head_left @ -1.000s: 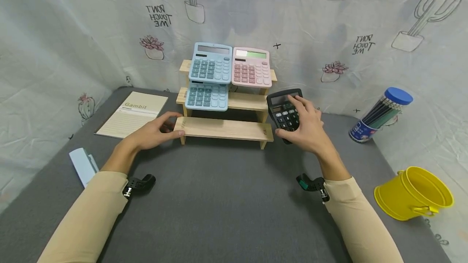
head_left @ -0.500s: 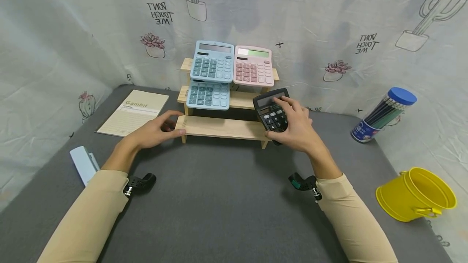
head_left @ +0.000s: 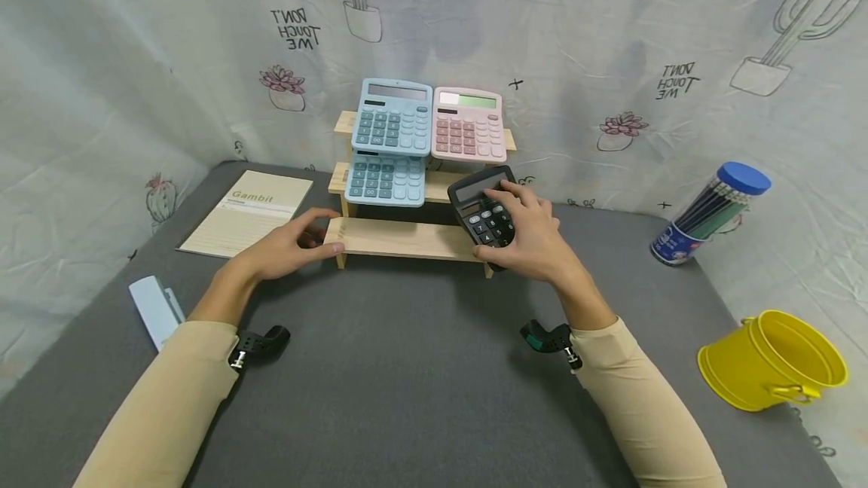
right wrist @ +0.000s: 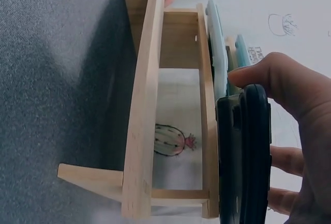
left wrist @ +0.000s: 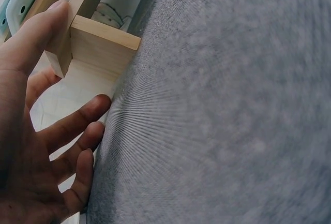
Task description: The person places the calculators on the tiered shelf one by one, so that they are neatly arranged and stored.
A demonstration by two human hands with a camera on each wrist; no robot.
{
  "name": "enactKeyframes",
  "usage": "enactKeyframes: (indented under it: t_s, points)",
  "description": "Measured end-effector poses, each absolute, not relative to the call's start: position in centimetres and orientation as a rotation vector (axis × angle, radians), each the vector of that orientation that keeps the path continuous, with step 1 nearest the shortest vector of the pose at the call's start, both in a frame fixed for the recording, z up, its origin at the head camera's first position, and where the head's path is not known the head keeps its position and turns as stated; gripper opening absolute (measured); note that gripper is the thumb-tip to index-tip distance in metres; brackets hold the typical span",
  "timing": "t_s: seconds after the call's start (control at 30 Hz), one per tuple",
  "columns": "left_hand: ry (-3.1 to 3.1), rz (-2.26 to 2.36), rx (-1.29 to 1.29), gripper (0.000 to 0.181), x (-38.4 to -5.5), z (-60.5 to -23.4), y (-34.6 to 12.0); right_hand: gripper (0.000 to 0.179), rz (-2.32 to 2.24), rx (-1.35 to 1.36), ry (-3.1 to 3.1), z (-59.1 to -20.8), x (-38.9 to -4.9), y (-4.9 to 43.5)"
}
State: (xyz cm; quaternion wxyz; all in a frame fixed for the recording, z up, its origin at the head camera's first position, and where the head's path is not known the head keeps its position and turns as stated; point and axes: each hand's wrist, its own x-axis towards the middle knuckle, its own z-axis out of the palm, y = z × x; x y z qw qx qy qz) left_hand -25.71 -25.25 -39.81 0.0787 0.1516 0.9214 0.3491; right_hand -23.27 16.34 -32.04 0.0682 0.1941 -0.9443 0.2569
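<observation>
A three-tier wooden display rack [head_left: 407, 238] stands at the back of the table. My left hand [head_left: 288, 248] holds its left end, thumb on the front corner of the lowest board; in the left wrist view the other fingers [left wrist: 77, 120] spread below. My right hand [head_left: 527, 236] grips a black calculator [head_left: 475, 194] by its edges, tilted, in front of the rack's right end. In the right wrist view that calculator [right wrist: 243, 157] is seen edge-on beside the middle board. A blue calculator [head_left: 392, 117] and a pink calculator [head_left: 468, 125] lean on the top tier. Another blue calculator [head_left: 385, 179] leans on the middle tier.
Left of the rack lies a Gambit notepad [head_left: 247, 209], with a pale blue stapler [head_left: 154, 311] nearer the front. On the right are a blue-lidded tub of pencils [head_left: 708, 213] and a yellow bucket [head_left: 766, 360] lying tilted. A printed cloth [head_left: 542, 44] hangs behind.
My right hand has carried the black calculator leftward, from beside the rack's right end to in front of it. The left hand stays at the rack's left end.
</observation>
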Motion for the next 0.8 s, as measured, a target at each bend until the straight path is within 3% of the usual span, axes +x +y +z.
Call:
enactKeyframes:
  t_s: [0.8]
  points:
    - [2.757,1.05,0.466,0.069,-25.6,-39.8,-25.3,0.085,0.72,0.52,-2.895,-31.7,-24.9,12.7]
